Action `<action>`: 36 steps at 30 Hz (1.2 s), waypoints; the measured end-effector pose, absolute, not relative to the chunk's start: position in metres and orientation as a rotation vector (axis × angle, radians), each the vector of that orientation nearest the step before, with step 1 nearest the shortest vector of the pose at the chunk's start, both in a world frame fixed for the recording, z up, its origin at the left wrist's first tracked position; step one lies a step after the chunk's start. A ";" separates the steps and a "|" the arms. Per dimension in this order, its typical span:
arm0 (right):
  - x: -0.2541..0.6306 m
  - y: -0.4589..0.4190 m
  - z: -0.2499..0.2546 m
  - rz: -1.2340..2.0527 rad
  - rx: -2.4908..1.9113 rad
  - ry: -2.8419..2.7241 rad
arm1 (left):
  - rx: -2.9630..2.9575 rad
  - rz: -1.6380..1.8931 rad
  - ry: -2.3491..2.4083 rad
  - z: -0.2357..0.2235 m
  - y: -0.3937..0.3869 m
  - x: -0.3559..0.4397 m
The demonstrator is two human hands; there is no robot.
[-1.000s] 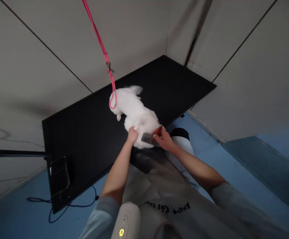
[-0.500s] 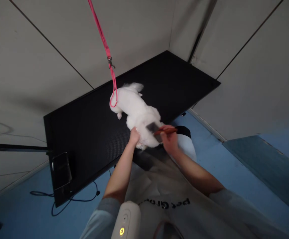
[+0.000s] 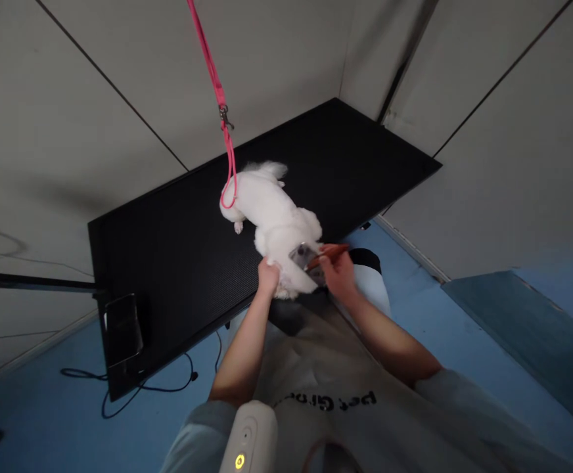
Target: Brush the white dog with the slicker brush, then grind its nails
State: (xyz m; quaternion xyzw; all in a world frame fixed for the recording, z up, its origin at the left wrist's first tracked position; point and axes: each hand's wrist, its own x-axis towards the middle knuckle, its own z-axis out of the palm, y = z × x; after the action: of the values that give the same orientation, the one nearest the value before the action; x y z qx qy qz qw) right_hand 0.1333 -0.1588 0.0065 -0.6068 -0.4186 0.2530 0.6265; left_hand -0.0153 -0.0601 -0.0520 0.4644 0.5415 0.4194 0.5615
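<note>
A white dog (image 3: pixel 271 203) is on the black grooming table (image 3: pixel 183 263), its fluffy near end close to my apron. My left hand (image 3: pixel 269 276) is closed on the fur at the left side of that near end; the fingertips are partly hidden in the coat. In my right hand (image 3: pixel 340 274) is a slicker brush (image 3: pixel 300 253) with a reddish-brown handle. Its rectangular grey head lies against the white fur on the right side. A pink loop leash (image 3: pixel 230 164) hangs from above and reaches the dog's far end.
A dark phone (image 3: pixel 123 328) lies at the table's left corner. Black cables (image 3: pixel 168 389) trail over the blue floor below. Pale wall panels stand behind the table. A white device with a yellow light (image 3: pixel 252 437) shows at the bottom, in front of my apron (image 3: pixel 316 368).
The brush head looks sharper now and has stayed at nearly the same spot on the fur. My left hand keeps its hold. The whole view has shifted slightly.
</note>
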 end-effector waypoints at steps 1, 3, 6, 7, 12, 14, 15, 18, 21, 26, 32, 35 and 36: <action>0.137 -0.158 0.008 0.464 -1.390 -0.893 | 1.079 0.981 1.264 -0.052 -0.061 -0.016; 0.140 -0.159 0.011 0.371 -1.362 -0.910 | 1.097 0.965 1.229 -0.051 -0.061 -0.018; 0.134 -0.163 0.013 0.671 -1.324 -1.217 | 1.142 0.985 1.218 -0.051 -0.060 -0.020; 0.131 -0.163 0.013 0.757 -1.328 -1.265 | 1.124 0.993 1.222 -0.052 -0.060 -0.020; 0.123 -0.164 0.013 0.459 -1.378 -0.991 | 1.083 0.954 1.174 -0.051 -0.063 -0.018; 0.122 -0.166 0.012 0.553 -1.344 -1.070 | 1.120 0.919 1.137 -0.048 -0.065 -0.017; 0.122 -0.167 0.011 0.650 -1.343 -1.116 | 1.131 0.905 1.132 -0.047 -0.065 -0.017; 0.131 -0.166 0.007 0.743 -1.407 -1.026 | 1.140 0.874 1.174 -0.045 -0.067 -0.016; 0.140 -0.167 0.008 0.468 -1.435 -0.859 | 1.144 0.855 1.236 -0.048 -0.068 -0.014; 0.127 -0.177 0.010 0.532 -1.343 -1.129 | 1.143 0.850 1.238 -0.048 -0.069 -0.013; 0.140 -0.170 0.014 0.241 -1.384 -0.992 | 1.021 0.858 1.169 -0.046 -0.073 -0.015; 0.140 -0.171 0.016 0.180 -1.265 -1.104 | 1.019 0.889 1.175 -0.051 -0.072 -0.015; 0.138 -0.171 0.016 0.283 -1.235 -1.217 | 1.023 0.908 1.172 -0.052 -0.072 -0.015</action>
State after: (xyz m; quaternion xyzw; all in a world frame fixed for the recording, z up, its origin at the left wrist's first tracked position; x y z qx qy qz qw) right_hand 0.1380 -0.1714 0.0157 -0.5411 -0.5332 0.1241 0.6384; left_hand -0.0149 -0.0721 -0.0519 0.4451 0.5098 0.3951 0.6211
